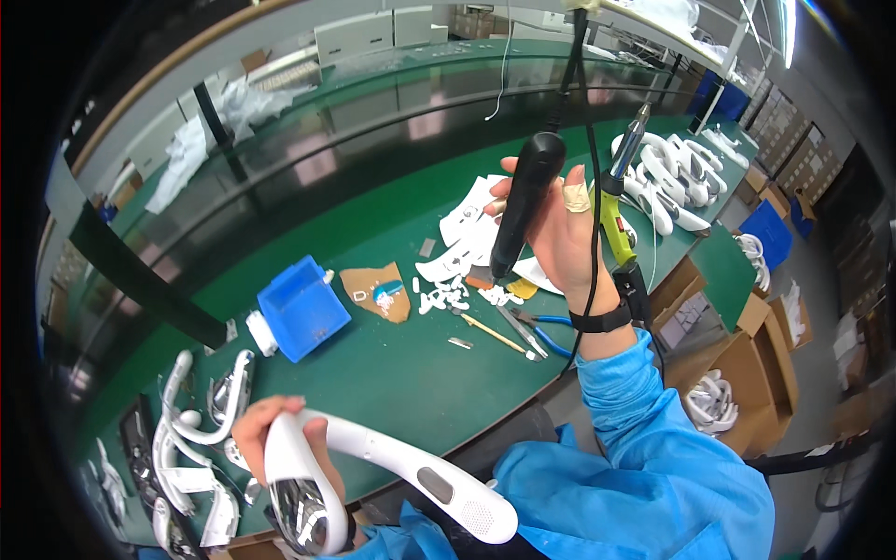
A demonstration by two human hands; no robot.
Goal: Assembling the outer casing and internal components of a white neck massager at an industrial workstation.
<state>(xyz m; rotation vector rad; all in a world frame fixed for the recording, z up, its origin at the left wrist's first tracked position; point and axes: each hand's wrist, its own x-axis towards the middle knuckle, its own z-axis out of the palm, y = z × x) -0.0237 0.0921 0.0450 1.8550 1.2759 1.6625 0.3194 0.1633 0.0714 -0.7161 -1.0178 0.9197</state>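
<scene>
Your left hand [266, 431] clamped white curved neckband [392, 467] at near desk [411, 373] edge; right hand [560, 233] gripped black hanging driver [523, 201] upright. You needed steady band, driver tip square.

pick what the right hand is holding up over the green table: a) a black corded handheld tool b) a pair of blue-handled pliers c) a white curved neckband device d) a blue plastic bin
a: the right hand grips a black corded handheld tool raised above the green table; the white curved neckband device is in the left hand.
</scene>
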